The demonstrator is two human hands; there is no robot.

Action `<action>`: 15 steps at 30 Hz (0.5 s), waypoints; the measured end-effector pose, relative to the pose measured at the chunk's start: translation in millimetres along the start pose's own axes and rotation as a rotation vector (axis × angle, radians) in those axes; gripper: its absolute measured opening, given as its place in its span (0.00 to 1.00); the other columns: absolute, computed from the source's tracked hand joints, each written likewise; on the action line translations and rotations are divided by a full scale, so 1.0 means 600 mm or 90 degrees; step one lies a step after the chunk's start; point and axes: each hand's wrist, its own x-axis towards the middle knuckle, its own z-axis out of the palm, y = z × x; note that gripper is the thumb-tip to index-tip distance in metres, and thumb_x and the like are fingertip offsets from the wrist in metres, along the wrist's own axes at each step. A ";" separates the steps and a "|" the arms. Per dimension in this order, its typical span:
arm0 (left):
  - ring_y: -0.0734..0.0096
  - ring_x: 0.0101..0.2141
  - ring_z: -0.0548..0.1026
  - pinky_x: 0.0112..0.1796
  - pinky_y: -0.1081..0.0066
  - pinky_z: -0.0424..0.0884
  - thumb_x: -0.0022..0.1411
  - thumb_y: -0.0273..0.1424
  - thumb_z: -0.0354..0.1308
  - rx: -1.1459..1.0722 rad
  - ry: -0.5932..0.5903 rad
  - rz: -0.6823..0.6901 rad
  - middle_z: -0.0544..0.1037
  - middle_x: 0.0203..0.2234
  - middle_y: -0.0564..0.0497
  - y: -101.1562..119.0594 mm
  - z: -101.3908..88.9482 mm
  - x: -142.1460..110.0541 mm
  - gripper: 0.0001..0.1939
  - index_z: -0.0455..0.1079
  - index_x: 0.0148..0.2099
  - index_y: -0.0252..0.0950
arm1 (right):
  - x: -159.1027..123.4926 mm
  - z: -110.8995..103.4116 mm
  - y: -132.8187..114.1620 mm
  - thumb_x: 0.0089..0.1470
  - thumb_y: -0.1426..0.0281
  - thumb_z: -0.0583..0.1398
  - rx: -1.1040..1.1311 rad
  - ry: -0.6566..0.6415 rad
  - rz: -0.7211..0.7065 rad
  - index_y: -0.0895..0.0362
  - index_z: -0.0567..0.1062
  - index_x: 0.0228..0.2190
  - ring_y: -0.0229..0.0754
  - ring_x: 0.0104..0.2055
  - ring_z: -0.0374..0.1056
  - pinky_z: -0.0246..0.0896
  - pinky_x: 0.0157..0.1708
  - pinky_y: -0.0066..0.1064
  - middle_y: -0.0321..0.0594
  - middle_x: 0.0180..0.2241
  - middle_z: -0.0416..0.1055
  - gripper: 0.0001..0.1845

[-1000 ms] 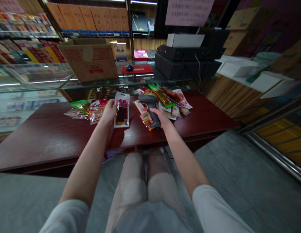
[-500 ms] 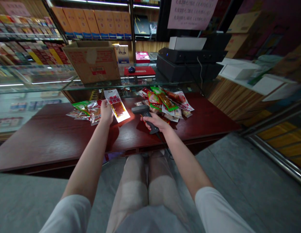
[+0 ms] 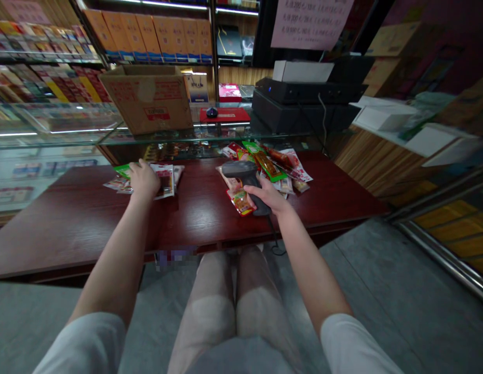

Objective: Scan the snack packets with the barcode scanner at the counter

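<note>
My left hand [image 3: 145, 181] is over the left pile of snack packets [image 3: 119, 183], fingers slightly apart and partly hidden by the back of the hand. A clear-edged packet with a dark middle [image 3: 166, 179] lies against the hand's right side, on that pile. My right hand [image 3: 267, 195] holds a dark grey barcode scanner [image 3: 241, 169] by its handle, its head pointing left. Just beneath the scanner, a small red and yellow packet [image 3: 240, 200] lies on the dark red wooden table [image 3: 198, 208]. Behind my right hand is the right pile of packets, topped by a green-edged one [image 3: 268, 161].
A glass counter stands behind the table, bearing an open cardboard box [image 3: 148, 101], a mouse [image 3: 212, 112] on a red mat [image 3: 233, 114], and black machines [image 3: 299, 106]. The scanner's cable [image 3: 276, 236] hangs over the table's front edge, near my knees.
My left hand has carried the dark-middled packet from in front of the scanner leftward onto the left pile. My right hand and the scanner have shifted slightly right.
</note>
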 end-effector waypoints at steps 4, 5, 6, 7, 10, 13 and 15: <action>0.28 0.60 0.63 0.56 0.38 0.59 0.58 0.28 0.52 0.071 -0.026 0.137 0.65 0.57 0.17 0.031 0.007 -0.019 0.21 0.70 0.52 0.22 | -0.003 -0.024 -0.043 0.52 0.58 0.65 -0.010 0.046 -0.054 0.54 0.69 0.37 0.33 0.16 0.59 0.53 0.14 0.26 0.32 0.23 0.71 0.16; 0.32 0.58 0.66 0.56 0.40 0.60 0.60 0.31 0.51 0.048 -0.067 0.185 0.69 0.55 0.20 0.049 0.016 -0.028 0.21 0.70 0.51 0.24 | 0.001 -0.031 -0.052 0.51 0.59 0.65 -0.004 0.064 -0.064 0.54 0.68 0.37 0.33 0.16 0.60 0.53 0.14 0.26 0.33 0.24 0.72 0.17; 0.36 0.56 0.69 0.56 0.44 0.62 0.63 0.34 0.49 0.018 -0.118 0.218 0.72 0.52 0.23 0.070 0.027 -0.038 0.20 0.71 0.51 0.26 | 0.006 -0.039 -0.059 0.51 0.59 0.65 0.003 0.080 -0.073 0.54 0.68 0.37 0.32 0.16 0.60 0.53 0.14 0.26 0.33 0.25 0.73 0.17; 0.41 0.54 0.72 0.55 0.48 0.65 0.65 0.36 0.48 -0.011 -0.181 0.238 0.76 0.49 0.27 0.093 0.041 -0.049 0.20 0.72 0.50 0.28 | 0.014 -0.047 -0.065 0.50 0.58 0.65 0.011 0.094 -0.081 0.54 0.67 0.37 0.32 0.16 0.60 0.53 0.14 0.25 0.34 0.27 0.74 0.18; 0.48 0.48 0.78 0.50 0.59 0.70 0.65 0.45 0.50 -0.065 -0.358 0.231 0.80 0.44 0.33 0.165 0.085 -0.085 0.23 0.74 0.45 0.31 | 0.044 -0.069 -0.072 0.49 0.57 0.65 0.032 0.110 -0.109 0.53 0.67 0.36 0.30 0.16 0.59 0.53 0.13 0.25 0.36 0.31 0.76 0.19; 0.51 0.49 0.78 0.47 0.64 0.71 0.63 0.48 0.54 -0.085 -0.448 0.196 0.81 0.44 0.36 0.222 0.122 -0.117 0.23 0.75 0.46 0.34 | 0.075 -0.087 -0.070 0.49 0.58 0.65 0.045 0.105 -0.107 0.54 0.67 0.36 0.29 0.16 0.59 0.53 0.13 0.24 0.38 0.34 0.77 0.18; 0.50 0.52 0.76 0.49 0.62 0.70 0.62 0.49 0.56 -0.093 -0.457 0.192 0.80 0.48 0.35 0.246 0.138 -0.131 0.25 0.73 0.51 0.34 | 0.090 -0.094 -0.065 0.48 0.59 0.66 0.051 0.100 -0.078 0.54 0.67 0.36 0.30 0.16 0.60 0.54 0.13 0.24 0.39 0.34 0.78 0.19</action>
